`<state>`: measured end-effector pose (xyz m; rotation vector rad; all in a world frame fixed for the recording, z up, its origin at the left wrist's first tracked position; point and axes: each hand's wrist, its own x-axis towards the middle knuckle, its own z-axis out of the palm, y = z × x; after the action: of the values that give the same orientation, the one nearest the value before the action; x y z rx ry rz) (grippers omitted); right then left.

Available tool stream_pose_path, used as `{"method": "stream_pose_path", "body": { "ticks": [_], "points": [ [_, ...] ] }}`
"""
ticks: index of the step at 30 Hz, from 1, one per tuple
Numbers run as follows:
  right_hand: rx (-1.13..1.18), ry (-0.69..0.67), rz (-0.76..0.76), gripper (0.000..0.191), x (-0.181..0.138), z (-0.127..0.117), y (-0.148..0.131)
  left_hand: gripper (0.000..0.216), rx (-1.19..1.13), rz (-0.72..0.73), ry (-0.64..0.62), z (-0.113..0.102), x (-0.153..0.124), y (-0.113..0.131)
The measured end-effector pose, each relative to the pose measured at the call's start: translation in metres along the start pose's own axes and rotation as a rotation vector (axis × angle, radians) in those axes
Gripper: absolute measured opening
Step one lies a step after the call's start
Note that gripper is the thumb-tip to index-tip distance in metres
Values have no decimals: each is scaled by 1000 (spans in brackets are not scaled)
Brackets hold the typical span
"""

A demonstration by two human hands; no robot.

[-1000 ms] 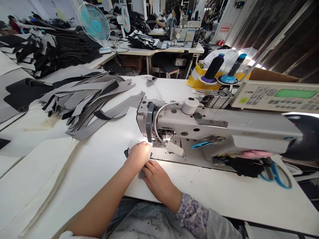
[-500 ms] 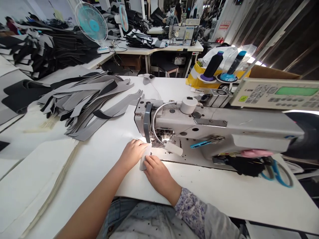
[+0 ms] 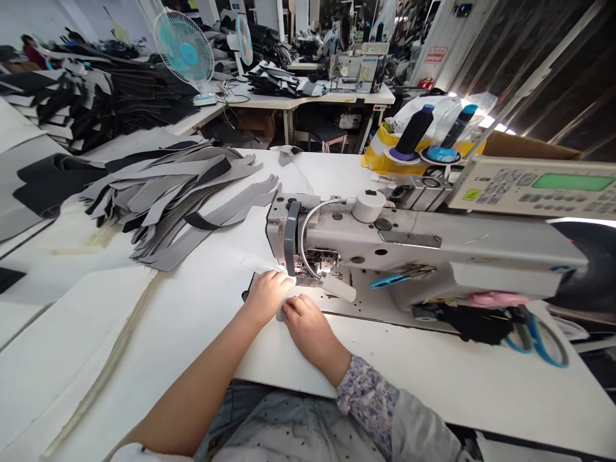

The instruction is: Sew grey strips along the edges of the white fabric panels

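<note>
A small grey fabric piece point(image 3: 282, 314) lies at the front of the sewing machine point(image 3: 409, 234), mostly covered by my hands. My left hand point(image 3: 269, 296) is closed, its fingers curled and pressed together over the far part of the piece, close to the needle area. Nearer to me, my right hand point(image 3: 310, 328) pinches the piece's right side with bent fingers. The fingertips of both hands are close together below the grey guard point(image 3: 290, 239) on the machine head. A pale, thin material point(image 3: 262, 264) shows beyond my left knuckles. The needle itself cannot be made out.
To the left lies a heap of grey and black fabric strips point(image 3: 187, 186). Cream sheets point(image 3: 91, 321) are stacked in front of it. A blue cutter point(image 3: 391, 280) rests on the machine bed, with blue-handled scissors point(image 3: 546, 343) farther right. Thread cones point(image 3: 412, 133) stand behind the machine.
The grey piece has shifted away from me, toward the machine head, and less of it shows. My right hand has moved slightly forward. The whole view has shifted a little.
</note>
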<state>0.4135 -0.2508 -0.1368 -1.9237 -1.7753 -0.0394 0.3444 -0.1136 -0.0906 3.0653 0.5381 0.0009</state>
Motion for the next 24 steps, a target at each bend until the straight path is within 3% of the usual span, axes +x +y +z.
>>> {"method": "stream_pose_path", "body": {
  "ticks": [10,18,24],
  "points": [
    [-6,31,25,18,0,4,10,22,10,28,-34,-1,12,0],
    [44,80,-13,32,2,13,14,29,-12,-288,143,16,20,4],
    [18,56,8,40,1,10,14,25,-41,-274,78,20,39,-5]
  ]
}}
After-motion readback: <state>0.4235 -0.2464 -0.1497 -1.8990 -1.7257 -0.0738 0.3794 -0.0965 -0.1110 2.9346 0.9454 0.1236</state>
